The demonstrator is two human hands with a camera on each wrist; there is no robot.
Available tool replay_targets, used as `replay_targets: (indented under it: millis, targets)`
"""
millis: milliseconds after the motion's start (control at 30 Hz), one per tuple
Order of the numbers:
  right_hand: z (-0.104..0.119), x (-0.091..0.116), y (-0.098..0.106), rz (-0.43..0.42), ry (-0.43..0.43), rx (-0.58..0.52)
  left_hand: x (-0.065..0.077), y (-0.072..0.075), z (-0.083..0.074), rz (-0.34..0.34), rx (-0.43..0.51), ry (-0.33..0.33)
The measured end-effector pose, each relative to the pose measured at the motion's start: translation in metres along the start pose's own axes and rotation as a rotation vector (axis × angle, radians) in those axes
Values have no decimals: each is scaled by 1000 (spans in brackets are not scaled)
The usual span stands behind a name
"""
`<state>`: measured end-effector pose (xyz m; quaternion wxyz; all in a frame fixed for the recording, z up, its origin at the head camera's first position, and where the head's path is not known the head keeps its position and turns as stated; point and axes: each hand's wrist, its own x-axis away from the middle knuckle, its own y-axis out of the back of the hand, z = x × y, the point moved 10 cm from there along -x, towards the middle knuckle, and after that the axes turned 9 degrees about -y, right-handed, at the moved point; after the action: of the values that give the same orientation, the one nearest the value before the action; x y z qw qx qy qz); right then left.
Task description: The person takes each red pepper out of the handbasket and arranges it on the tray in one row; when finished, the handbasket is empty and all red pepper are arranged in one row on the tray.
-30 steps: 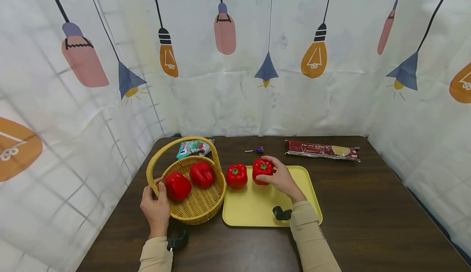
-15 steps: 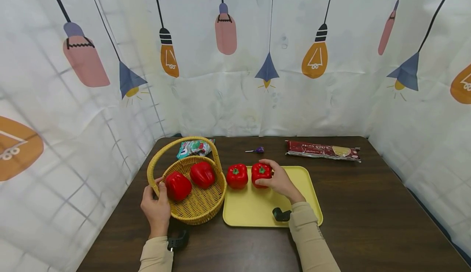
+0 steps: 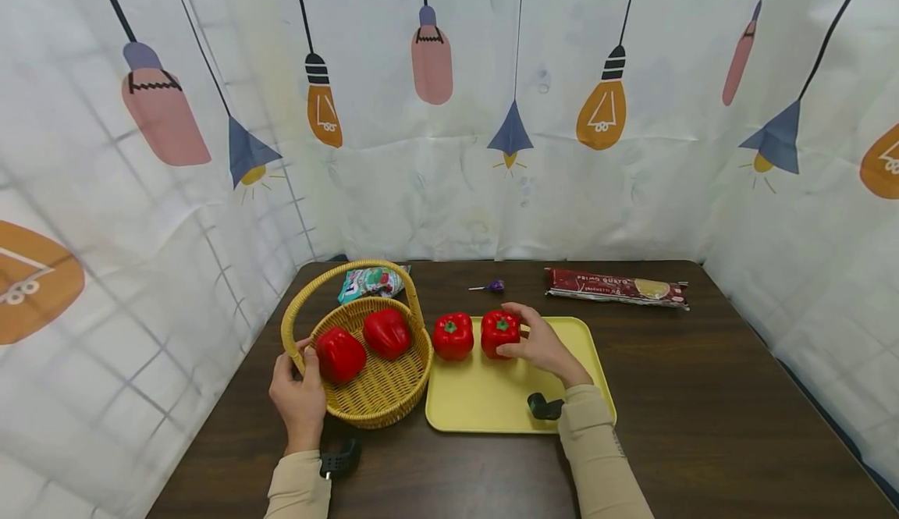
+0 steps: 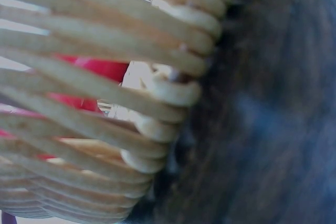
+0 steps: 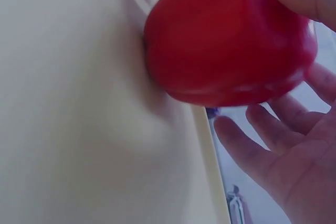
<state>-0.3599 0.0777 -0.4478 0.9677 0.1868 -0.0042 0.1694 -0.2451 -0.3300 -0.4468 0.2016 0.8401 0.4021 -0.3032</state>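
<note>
My left hand [image 3: 300, 402] grips the left side of a yellow wicker basket [image 3: 379, 414], thumb at the rim by the handle. Two red bell peppers [image 3: 386, 334] lie inside; the left wrist view shows red through the weave [image 4: 94, 171]. On a yellow tray [image 3: 485, 410], two more red bell peppers stand side by side. Around the right-hand bell pepper [image 3: 499, 332] is my right hand [image 3: 544, 347], its fingers loosened. In the right wrist view the thumb lies near this pepper [image 5: 226, 45], and several fingertips [image 5: 228, 127] stand apart from it. Whether any finger touches it, I cannot tell.
Behind the basket lies a green snack bag [image 3: 368, 283]. A purple lollipop [image 3: 495, 286] is behind the tray, and a red spaghetti packet [image 3: 614, 286] lies at the back right. The dark table [image 3: 702, 417] extends right of the tray.
The right-hand bell pepper came down slightly onto the tray. My right hand then shifted a little rightward, its thumb sliding off the pepper's front. My left hand and the basket stayed still.
</note>
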Motion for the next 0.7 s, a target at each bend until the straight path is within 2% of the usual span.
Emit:
replay_targets:
  millis: [267,700]
  targets:
    - [-22,-11,4,-34,-12,16,0,0,-3,-1,20,-15]
    - [-14,-10,-4,-24,-12,17,0,0,-1,0,11,-10]
